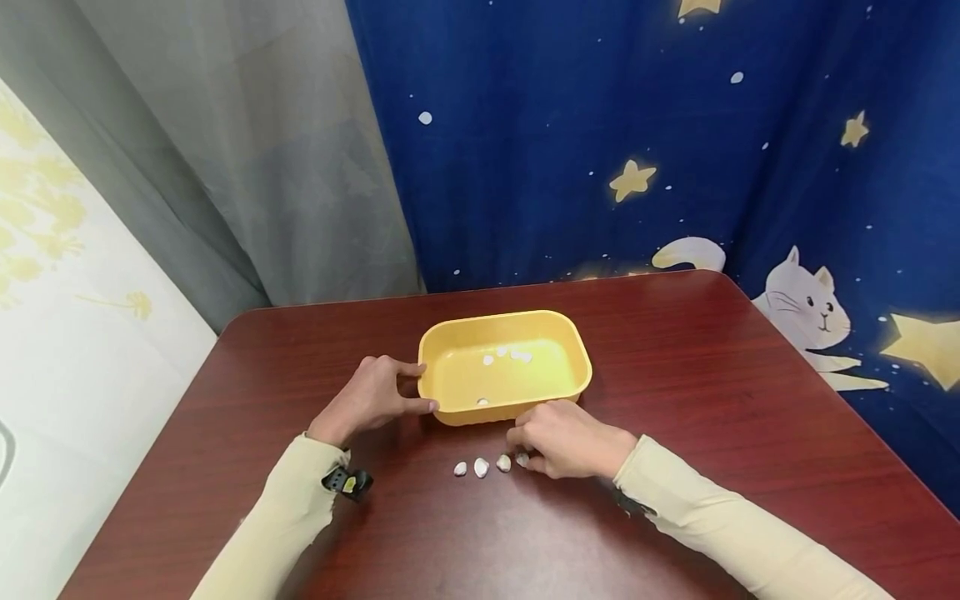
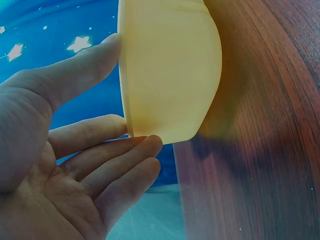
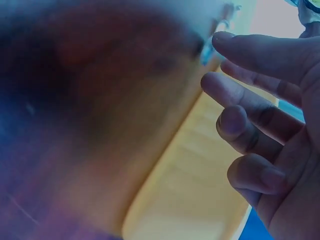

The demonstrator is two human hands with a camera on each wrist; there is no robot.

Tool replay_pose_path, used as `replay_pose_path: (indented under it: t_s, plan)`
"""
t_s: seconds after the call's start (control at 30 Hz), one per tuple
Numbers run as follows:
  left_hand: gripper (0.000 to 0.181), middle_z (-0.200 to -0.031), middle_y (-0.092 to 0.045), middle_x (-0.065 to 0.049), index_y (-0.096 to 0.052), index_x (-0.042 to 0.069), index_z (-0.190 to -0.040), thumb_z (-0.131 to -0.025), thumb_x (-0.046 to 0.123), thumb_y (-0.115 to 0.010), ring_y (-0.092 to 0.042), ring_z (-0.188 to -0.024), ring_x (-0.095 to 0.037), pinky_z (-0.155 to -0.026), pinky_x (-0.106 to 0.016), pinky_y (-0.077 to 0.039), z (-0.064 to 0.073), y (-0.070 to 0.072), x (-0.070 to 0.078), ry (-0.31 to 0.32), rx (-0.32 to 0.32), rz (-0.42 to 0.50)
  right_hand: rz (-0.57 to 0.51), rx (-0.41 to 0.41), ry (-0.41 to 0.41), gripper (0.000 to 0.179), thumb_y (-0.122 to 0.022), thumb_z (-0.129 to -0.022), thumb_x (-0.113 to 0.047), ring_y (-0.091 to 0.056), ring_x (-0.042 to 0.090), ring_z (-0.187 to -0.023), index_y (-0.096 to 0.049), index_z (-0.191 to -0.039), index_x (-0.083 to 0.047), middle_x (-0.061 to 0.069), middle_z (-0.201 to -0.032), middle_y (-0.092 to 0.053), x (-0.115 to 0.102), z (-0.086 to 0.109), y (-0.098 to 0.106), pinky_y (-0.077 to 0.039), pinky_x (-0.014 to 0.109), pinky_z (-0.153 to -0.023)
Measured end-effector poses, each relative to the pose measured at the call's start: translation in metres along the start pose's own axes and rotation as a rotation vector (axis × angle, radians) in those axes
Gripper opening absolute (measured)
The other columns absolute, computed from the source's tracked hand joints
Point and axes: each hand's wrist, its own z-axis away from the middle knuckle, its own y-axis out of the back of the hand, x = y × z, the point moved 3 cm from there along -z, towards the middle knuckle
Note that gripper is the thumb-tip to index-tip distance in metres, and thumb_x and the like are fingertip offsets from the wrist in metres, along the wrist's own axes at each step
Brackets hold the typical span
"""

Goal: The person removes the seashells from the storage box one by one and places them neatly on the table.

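Note:
A yellow rectangular tub point(image 1: 510, 408) stands on the table with several small white pieces point(image 1: 489, 360) inside. At its left end, my left hand point(image 1: 375, 392) touches the rim, thumb at the near corner and forefinger farther back. The left wrist view shows those fingers point(image 2: 137, 165) mostly straight against the pale yellow wall point(image 2: 170, 70). In front of the tub lies a short row of small whitish shell-like pieces point(image 1: 482, 467). My right hand point(image 1: 566, 439) is over the row's right end, its thumb and forefinger tips spread right at the rightmost piece point(image 1: 522, 459).
The dark red-brown wooden table point(image 1: 637, 533) has rounded far corners. Behind it hang a grey curtain point(image 1: 300, 208) and a blue curtain point(image 1: 525, 167) with stars and a cat. A white panel point(image 1: 67, 375) stands to the left.

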Motion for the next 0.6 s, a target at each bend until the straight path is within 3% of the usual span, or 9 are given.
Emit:
replay_pose_path:
  t_s: [0.2,0.37,0.6]
  plan:
    - [0.070,-0.128,-0.070,-0.013,-0.065,0.008,-0.134,-0.077,0.043,-0.086,-0.052,-0.080,-0.018,-0.066,-0.027,-0.044,0.001,0.000,0.000,0.004,-0.002,0.004,0.026,-0.003,0.011,0.020,-0.085,-0.077,-0.026,-0.059,0.005,-0.067,-0.065,-0.078,-0.022,-0.011,-0.073,-0.064,0.001,-0.001,0.015,-0.047,0.026,-0.056]
    - [0.070,-0.129,-0.070,-0.013,-0.065,0.008,-0.134,-0.077,0.042,-0.086,-0.052,-0.081,-0.018,-0.067,-0.027,-0.044,0.002,0.001,0.001,0.004,-0.003,0.000,0.025,-0.004,0.023,0.017,-0.084,-0.078,-0.025,-0.060,0.005,-0.068,-0.070,-0.086,-0.022,-0.012,-0.076,-0.066,0.001,-0.003,0.029,-0.050,0.027,-0.058]
    - [0.069,-0.128,-0.071,-0.014,-0.065,0.007,-0.133,-0.077,0.042,-0.086,-0.052,-0.080,-0.017,-0.066,-0.027,-0.044,0.004,0.001,0.003,-0.011,0.006,-0.001,-0.003,0.006,0.044,0.015,-0.083,-0.079,-0.020,-0.055,0.002,-0.065,-0.073,-0.091,-0.020,-0.009,-0.074,-0.065,0.005,-0.005,0.046,-0.046,0.022,-0.058]
